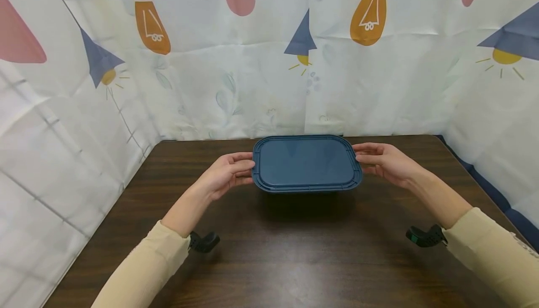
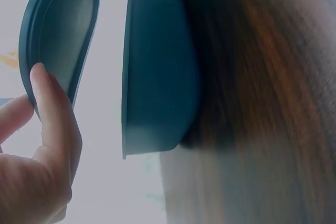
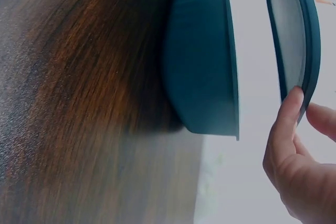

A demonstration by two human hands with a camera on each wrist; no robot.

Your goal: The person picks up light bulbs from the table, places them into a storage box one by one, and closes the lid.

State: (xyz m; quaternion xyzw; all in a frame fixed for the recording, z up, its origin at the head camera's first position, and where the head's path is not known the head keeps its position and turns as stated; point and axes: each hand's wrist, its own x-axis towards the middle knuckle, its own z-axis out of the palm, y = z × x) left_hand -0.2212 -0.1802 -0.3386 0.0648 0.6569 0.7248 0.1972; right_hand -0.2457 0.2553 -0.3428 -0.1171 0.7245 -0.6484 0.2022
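A dark blue rectangular lid (image 1: pixel 307 163) with rounded corners is held up between both hands. My left hand (image 1: pixel 225 172) pinches its left end; my right hand (image 1: pixel 385 164) pinches the right end. Below the lid, a matching blue plastic box (image 2: pixel 157 72) stands on the table. In both wrist views a gap separates the raised lid (image 3: pixel 294 30) from the box's rim, so the two are apart. From the head view the lid hides nearly all of the box, and its inside cannot be seen.
The dark wooden table (image 1: pixel 286 256) extends around the box, which stands near the far edge. Behind it hangs a white curtain (image 1: pixel 261 88) printed with bulbs and lamps. Each wrist wears a small black device (image 1: pixel 204 242).
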